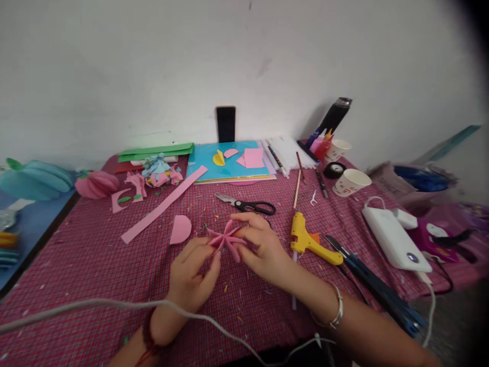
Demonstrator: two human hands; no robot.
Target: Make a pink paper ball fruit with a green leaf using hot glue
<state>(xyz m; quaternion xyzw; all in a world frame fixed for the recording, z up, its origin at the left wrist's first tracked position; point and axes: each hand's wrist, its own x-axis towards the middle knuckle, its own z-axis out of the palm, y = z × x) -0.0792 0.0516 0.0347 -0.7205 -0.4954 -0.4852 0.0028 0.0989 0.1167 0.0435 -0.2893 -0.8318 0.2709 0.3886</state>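
Observation:
Between my two hands is a pink paper flower (226,238) whose several folded petals fan out from one centre. My left hand (194,270) pinches its left petals between thumb and fingers. On the other side, my right hand (262,250) grips the right petals, with a finger stretched over the top. A pink half-round paper piece (181,230) lies just left of the flower. Black-handled scissors (246,205) rest beyond my hands, blades to the left. The yellow glue gun (309,242) lies right of my right hand.
A pink paper strip (164,206) slants across the left. Coloured sheets (198,163) are stacked at the back, below a phone (226,124). Right are a box cutter (374,285), paper cups (351,182) and a white power bank (395,239). A white cable (126,305) crosses the foreground.

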